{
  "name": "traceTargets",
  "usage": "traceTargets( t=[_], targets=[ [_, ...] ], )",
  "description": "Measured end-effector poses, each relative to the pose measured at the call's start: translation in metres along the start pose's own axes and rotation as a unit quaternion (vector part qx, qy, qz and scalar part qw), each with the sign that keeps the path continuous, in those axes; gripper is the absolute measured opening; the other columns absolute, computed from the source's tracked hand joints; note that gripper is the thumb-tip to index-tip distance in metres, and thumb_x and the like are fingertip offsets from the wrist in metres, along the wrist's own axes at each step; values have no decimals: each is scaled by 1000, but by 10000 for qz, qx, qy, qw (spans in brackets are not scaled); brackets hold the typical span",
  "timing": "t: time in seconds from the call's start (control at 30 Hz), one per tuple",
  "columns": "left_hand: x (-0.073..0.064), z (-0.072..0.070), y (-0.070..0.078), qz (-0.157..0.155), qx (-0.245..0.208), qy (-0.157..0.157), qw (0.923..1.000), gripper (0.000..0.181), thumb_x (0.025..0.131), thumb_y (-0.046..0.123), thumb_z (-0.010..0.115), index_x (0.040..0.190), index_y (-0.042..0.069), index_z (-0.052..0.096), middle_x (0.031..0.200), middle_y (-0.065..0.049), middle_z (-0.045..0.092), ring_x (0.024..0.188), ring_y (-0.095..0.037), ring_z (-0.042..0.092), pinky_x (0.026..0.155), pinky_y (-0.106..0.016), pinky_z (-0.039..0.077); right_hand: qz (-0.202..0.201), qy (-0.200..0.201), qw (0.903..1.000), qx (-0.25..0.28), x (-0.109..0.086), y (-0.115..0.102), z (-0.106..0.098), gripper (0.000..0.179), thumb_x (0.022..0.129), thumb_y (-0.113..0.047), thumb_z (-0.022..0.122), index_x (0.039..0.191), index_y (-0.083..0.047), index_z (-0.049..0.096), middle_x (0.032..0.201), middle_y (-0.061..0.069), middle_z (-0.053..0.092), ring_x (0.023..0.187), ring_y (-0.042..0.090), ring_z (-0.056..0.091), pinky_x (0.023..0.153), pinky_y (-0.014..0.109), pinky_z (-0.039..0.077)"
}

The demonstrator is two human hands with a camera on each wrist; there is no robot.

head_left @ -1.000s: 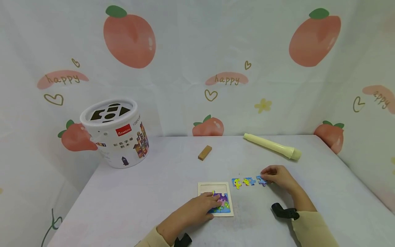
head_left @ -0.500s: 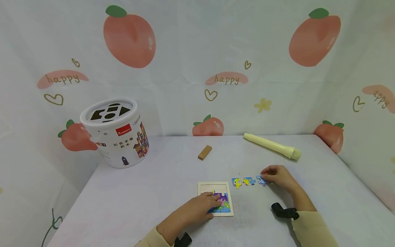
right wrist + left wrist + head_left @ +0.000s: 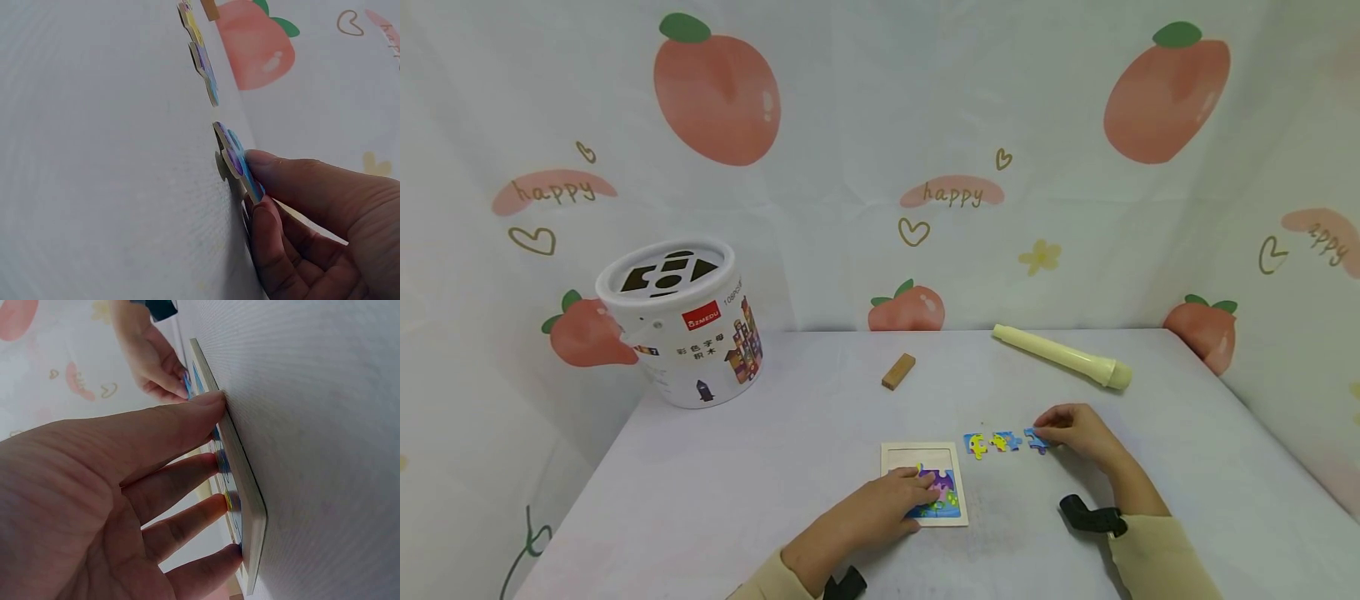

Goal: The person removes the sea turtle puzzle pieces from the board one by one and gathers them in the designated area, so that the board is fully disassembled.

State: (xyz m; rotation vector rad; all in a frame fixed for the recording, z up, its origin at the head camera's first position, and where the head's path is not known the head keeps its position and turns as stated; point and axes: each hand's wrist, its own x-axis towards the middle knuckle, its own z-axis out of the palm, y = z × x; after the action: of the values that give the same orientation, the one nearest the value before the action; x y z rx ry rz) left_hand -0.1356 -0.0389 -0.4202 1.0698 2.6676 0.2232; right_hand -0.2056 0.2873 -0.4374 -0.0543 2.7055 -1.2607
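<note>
At half past five in the head view: tray (image 3: 936,457), with inlaid pieces (image 3: 951,502) toward its six-o'clock side and spread left hand (image 3: 882,504) resting over both. At four o'clock: loose piece (image 3: 239,164), pinched between thumb and finger of right hand (image 3: 1081,435). At nine o'clock: bucket (image 3: 700,367) with slotted lid (image 3: 697,288), contents hidden.

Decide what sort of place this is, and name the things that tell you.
Probably a tabletop play area: the left hand rests on a jigsaw tray, the right hand pinches a puzzle piece, and a white tub with block pictures stands before a fruit-patterned backdrop.
</note>
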Motion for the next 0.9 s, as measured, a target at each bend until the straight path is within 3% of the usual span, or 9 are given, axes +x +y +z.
traceTargets(
  t=[0.9],
  targets=[
    [-2,-1,1,53,47,98,9999,46,85,23,67,130,23,56,141,6,48,132,-19,43,102,-34,44,-92,-46,9998,-151,0,2,2,21,84,-11,67,96,6,68,87,7,67,73,11,53,61,21,46]
  ],
)
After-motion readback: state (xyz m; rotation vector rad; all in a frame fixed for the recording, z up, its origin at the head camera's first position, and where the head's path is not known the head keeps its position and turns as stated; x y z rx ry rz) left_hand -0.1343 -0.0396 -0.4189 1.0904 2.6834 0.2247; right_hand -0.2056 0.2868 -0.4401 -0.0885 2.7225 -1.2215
